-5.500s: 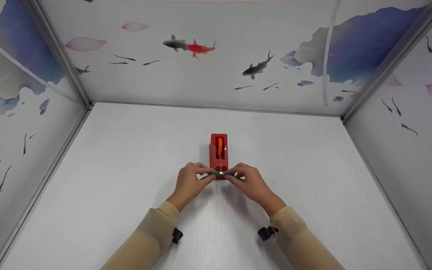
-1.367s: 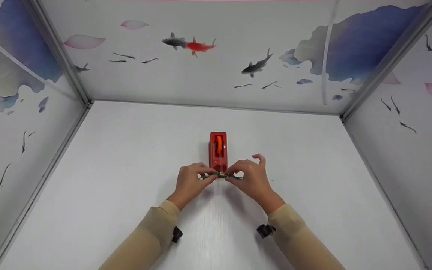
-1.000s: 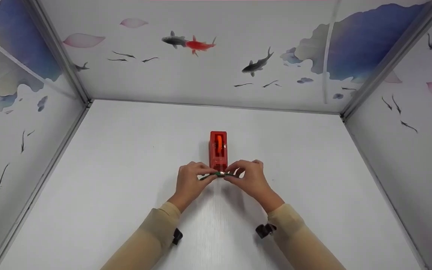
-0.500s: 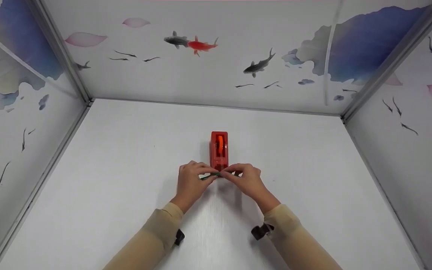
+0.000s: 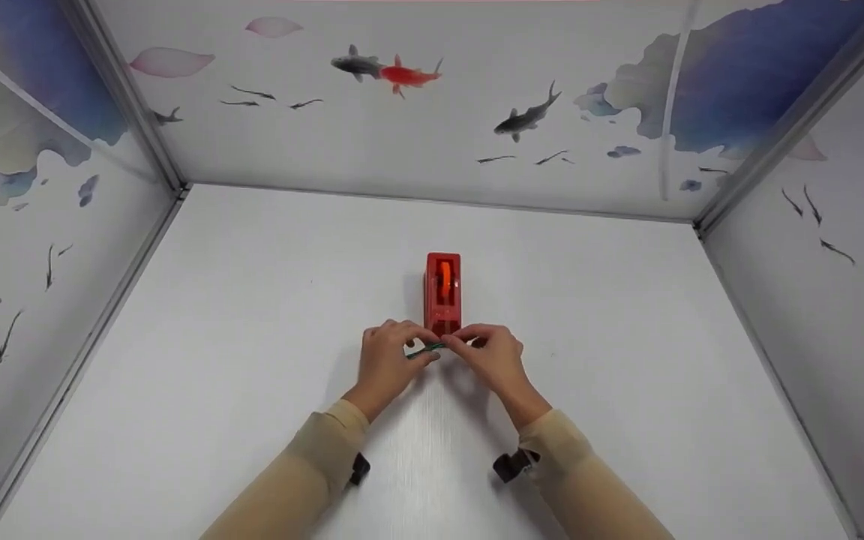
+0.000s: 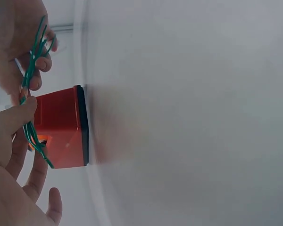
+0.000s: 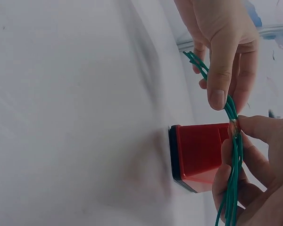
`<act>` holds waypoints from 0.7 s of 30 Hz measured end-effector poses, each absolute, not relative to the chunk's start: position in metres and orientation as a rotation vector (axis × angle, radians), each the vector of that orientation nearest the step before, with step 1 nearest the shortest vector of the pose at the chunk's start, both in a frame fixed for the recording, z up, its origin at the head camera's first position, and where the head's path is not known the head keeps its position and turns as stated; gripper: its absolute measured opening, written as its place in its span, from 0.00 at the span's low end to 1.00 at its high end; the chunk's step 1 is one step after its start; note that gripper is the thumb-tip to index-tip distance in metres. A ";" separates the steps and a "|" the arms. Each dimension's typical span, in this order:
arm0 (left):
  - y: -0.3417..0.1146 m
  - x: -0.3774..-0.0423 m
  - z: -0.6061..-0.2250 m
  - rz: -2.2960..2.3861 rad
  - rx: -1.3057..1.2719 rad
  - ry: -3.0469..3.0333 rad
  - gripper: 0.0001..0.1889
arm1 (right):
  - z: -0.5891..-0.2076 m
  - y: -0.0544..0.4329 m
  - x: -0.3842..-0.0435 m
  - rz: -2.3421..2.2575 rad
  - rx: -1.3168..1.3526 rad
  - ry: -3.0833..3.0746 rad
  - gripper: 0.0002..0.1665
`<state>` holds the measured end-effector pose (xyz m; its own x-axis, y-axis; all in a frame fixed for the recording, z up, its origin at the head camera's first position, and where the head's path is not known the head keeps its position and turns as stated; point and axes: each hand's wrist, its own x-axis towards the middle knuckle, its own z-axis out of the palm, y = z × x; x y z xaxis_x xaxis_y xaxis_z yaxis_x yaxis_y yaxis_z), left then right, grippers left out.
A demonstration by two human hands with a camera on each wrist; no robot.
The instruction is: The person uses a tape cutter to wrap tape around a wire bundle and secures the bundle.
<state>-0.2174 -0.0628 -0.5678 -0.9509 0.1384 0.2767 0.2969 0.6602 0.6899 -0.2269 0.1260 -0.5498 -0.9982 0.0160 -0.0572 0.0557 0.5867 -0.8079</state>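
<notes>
A bundle of thin green wires (image 7: pixel 236 169) is held up between both hands, just in front of a red tape dispenser (image 5: pixel 432 304). Around the bundle's middle is a shiny clear band (image 7: pixel 234 127), apparently tape. My left hand (image 5: pixel 385 364) holds the wires on one side of this band, thumb on the near side. My right hand (image 5: pixel 498 361) pinches the bundle at the band with thumb and fingers, hiding part of it from the head view. In the left wrist view the loose wire ends spread past the right hand.
An orange tape roll (image 5: pixel 445 279) sits in the dispenser, which stands on the white table (image 5: pixel 267 315). White panels printed with fish and petals (image 5: pixel 417 142) enclose the back and both sides. A small black camera (image 5: pixel 511 465) is on the right wrist.
My right fingers have moved inward over the bundle's middle, covering the shiny band seen earlier. The raised right little finger has come down. The left thumb and forefinger look slightly wider apart.
</notes>
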 end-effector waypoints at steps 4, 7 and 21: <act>-0.065 -0.221 -0.564 -1.210 -0.343 -2.727 0.11 | -0.553 0.126 -0.228 -1.392 0.094 2.740 0.08; -0.066 -0.229 -0.557 -1.231 -0.312 -2.723 0.10 | -0.555 0.125 -0.231 -1.396 0.094 2.728 0.09; -0.061 -0.255 -0.553 -1.345 -0.297 -2.848 0.14 | -0.567 0.122 -0.234 -1.406 0.083 2.768 0.08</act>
